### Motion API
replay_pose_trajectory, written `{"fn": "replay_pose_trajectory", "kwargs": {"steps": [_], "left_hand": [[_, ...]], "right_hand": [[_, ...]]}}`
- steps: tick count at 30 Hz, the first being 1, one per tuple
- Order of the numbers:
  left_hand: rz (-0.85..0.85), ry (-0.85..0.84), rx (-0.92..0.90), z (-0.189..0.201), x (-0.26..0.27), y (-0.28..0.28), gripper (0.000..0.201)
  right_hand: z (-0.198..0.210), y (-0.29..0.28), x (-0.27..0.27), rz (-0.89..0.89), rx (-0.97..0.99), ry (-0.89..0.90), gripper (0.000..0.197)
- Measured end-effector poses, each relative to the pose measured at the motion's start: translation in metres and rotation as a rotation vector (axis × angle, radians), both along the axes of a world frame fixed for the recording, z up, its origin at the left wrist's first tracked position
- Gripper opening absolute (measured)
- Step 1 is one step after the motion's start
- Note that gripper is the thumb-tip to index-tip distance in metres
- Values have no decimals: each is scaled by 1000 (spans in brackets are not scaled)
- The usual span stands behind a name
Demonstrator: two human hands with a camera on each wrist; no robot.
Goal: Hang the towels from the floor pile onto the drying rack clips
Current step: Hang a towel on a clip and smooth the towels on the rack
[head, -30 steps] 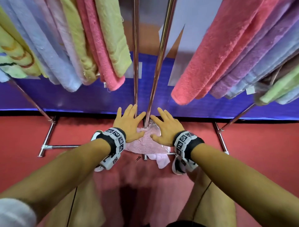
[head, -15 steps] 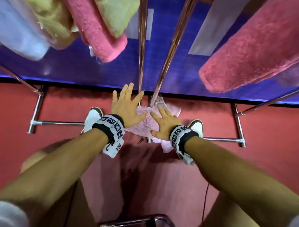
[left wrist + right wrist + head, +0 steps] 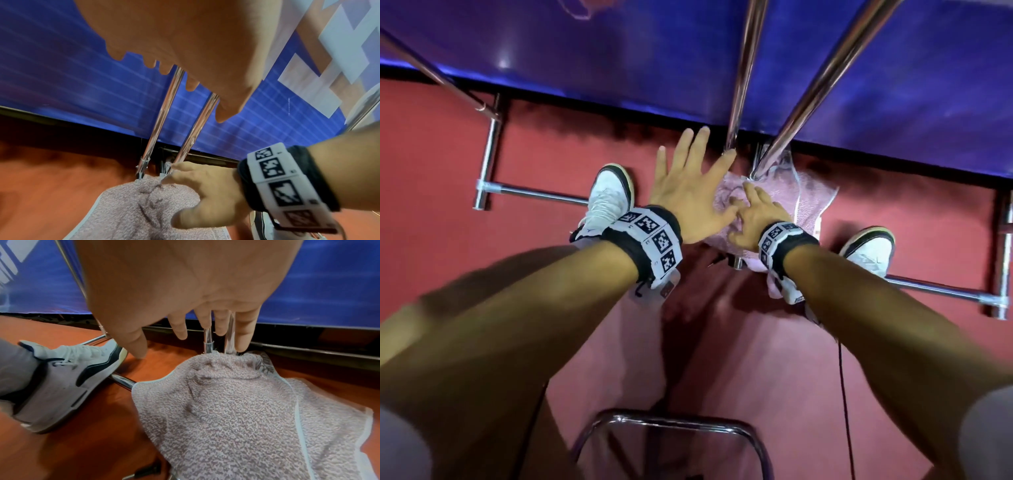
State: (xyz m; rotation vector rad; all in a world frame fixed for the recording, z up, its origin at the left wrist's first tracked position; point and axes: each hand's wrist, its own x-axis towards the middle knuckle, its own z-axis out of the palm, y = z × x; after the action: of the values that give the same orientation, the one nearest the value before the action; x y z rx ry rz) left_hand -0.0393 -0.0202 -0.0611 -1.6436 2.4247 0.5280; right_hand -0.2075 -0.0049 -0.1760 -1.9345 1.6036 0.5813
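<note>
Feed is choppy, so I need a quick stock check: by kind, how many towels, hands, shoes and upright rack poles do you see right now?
Pink towel: 1
Hands: 2, left hand and right hand
White shoes: 2, and
Upright rack poles beside the towel: 2, and
Total: 7

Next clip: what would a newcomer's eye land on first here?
Two bare forearms with marker wristbands reach down to a pale pink towel crumpled on the red floor at the foot of two chrome rack poles. The left hand hovers spread open, while the right hand is low over the towel, fingers out. A white sneaker stands on either side.
</note>
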Motion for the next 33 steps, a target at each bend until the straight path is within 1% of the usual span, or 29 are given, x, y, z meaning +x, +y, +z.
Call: {"fn": "replay_pose_trajectory", "kwargs": {"steps": [4,6,8,11,14,16,18,19,21,23,24,25,26,28,29,30,31,32,33], "left_hand": [[8,-48,32,-9,3,-2,88],[17,-64,41,-13,7,-5,87],[30,-86,63,-17,9,-7,88],[41,-102,101,-19,10,-7,90],[36,-87,112,-15,10,-8,89],[42,-77,122,-10,11,-9,89],[42,-65,134,-3,11,-10,91],[45,-65,150,1,12,-11,93],[44,-44,201,8,11,-10,99],[4,-25,244,16,8,-7,103],[-27,-21,260,21,6,-4,102],[-63,0,268,25,5,0,97],[-104,36,273,30,4,3,86],[-181,123,243,41,3,10,46],[-194,155,225,45,3,13,28],[-193,178,215,49,3,14,21],[-188,208,215,54,4,14,19],[-175,271,222,59,5,13,19],[-162,377,236,65,6,12,20]], "right_hand": [[-33,-18,1,-9,-5,28,78],[-47,-27,4,-22,-26,23,75],[-56,-33,8,-26,-8,45,73],[-63,-34,10,-14,6,119,66],[-58,-29,11,6,-76,110,51],[-44,-24,12,3,-136,74,43],[-23,-16,11,44,-204,15,29],[-13,-11,11,67,-242,-42,24],[13,2,5,106,-311,-188,22],[42,16,2,87,-335,-359,20],[55,23,1,86,-351,-440,13],[72,28,1,90,-370,-508,8],[87,35,1,98,-401,-574,11],[119,44,3,105,-444,-638,3],[134,46,4,64,-469,-659,9],[145,48,2,6,-504,-682,14],[161,50,1,-78,-506,-703,16],[174,51,1,-163,-514,-726,17],[187,52,1,-239,-516,-732,18]]}}
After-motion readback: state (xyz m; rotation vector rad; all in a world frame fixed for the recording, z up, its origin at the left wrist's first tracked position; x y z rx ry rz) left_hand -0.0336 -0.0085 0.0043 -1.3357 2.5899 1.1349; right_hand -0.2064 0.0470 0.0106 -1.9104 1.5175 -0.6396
